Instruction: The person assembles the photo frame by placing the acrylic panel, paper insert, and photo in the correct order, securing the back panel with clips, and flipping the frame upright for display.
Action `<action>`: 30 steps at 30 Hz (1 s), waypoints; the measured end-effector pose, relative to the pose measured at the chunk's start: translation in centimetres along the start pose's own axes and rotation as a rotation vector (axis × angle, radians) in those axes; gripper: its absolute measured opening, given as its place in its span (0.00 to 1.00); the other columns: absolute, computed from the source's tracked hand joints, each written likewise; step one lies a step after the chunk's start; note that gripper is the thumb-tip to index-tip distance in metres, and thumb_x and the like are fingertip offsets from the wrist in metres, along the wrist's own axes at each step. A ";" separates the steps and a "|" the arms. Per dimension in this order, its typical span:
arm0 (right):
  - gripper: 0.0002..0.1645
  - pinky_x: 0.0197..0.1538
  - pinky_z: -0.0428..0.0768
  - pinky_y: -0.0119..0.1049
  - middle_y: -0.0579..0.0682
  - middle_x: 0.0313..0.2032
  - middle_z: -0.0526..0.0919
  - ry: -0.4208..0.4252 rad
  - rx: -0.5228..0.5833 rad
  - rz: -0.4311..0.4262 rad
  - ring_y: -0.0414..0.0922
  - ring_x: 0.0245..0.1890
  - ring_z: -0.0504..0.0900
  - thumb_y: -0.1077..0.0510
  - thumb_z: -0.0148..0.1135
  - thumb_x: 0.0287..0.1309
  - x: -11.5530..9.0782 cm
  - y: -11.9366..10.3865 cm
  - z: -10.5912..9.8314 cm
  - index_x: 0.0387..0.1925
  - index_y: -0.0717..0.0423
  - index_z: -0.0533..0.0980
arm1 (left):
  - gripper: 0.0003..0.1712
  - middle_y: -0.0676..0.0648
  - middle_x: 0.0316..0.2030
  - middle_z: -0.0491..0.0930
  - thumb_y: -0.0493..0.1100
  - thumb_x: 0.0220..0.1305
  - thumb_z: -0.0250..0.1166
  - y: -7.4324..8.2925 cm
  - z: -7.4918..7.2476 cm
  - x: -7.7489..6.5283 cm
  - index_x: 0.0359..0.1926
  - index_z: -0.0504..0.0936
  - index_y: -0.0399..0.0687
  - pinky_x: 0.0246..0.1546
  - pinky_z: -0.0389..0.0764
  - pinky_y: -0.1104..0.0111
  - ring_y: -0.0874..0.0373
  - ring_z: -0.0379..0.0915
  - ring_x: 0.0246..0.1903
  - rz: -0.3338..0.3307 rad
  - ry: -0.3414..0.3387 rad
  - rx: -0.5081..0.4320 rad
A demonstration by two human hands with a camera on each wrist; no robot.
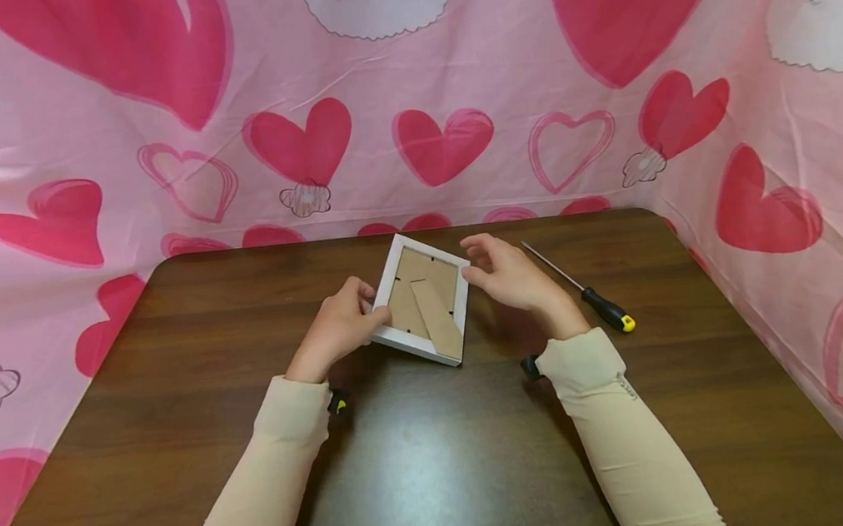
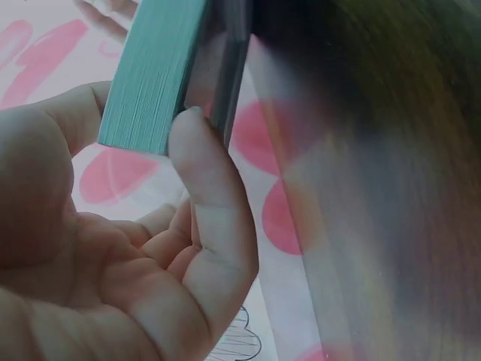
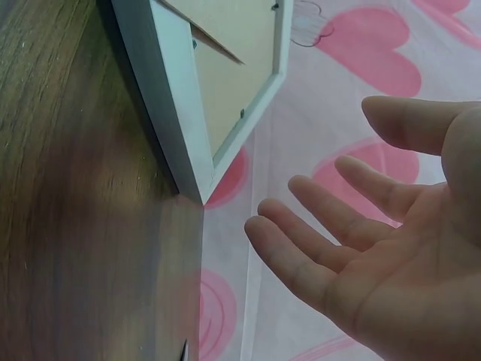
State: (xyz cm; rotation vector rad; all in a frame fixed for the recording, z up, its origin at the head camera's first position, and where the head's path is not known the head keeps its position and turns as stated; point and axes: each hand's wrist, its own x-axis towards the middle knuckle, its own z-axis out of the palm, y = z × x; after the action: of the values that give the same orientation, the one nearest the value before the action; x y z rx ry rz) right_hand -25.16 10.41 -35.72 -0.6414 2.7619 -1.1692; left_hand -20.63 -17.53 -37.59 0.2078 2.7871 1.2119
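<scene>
A white picture frame [image 1: 406, 339] is tilted up off the table in the head view, its brown backing board [image 1: 398, 303] and stand leg [image 1: 435, 312] facing me. My left hand [image 1: 340, 324] pinches its left edge between thumb and fingers. The left wrist view shows the fingers curled at the edge of the picture frame [image 2: 154, 75]. Beside the right edge, my right hand [image 1: 510, 274] has its fingers spread and holds nothing. In the right wrist view, a gap separates the right hand [image 3: 376, 241] from the picture frame [image 3: 176, 113].
A screwdriver [image 1: 606, 308] with a black and yellow handle lies on the brown wooden table [image 1: 425, 480], right of my right hand. Pink cloth [image 1: 367, 75] with hearts hangs behind the table and along its sides.
</scene>
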 end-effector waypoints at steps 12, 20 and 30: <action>0.29 0.57 0.72 0.51 0.59 0.56 0.73 0.038 0.044 -0.039 0.55 0.55 0.72 0.54 0.58 0.64 -0.4 0.0 0.4 0.63 0.57 0.64 | 0.33 0.43 0.37 0.76 0.43 0.53 0.70 1.2 0.5 -1.2 0.57 0.64 0.43 0.29 0.82 0.65 0.54 0.75 0.31 0.035 -0.013 -0.133; 0.28 0.54 0.75 0.48 0.58 0.56 0.73 0.050 0.083 -0.033 0.50 0.53 0.75 0.53 0.58 0.65 -0.4 -0.1 0.8 0.64 0.54 0.63 | 0.34 0.45 0.37 0.77 0.40 0.52 0.70 1.8 0.6 -1.3 0.58 0.65 0.42 0.27 0.81 0.64 0.55 0.75 0.25 0.138 0.084 -0.126; 0.31 0.52 0.78 0.47 0.59 0.58 0.70 0.074 0.232 0.021 0.50 0.51 0.76 0.53 0.58 0.65 -0.4 -0.5 1.1 0.66 0.54 0.61 | 0.29 0.50 0.39 0.78 0.40 0.50 0.71 2.5 0.4 -1.5 0.54 0.70 0.47 0.33 0.75 0.63 0.57 0.72 0.34 0.247 0.262 0.005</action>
State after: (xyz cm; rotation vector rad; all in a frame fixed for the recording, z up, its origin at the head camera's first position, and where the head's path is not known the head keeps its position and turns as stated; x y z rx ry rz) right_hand -24.40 9.47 -36.17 -0.5522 2.6256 -1.5079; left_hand -18.90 -15.79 -35.93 0.4360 3.0619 1.3748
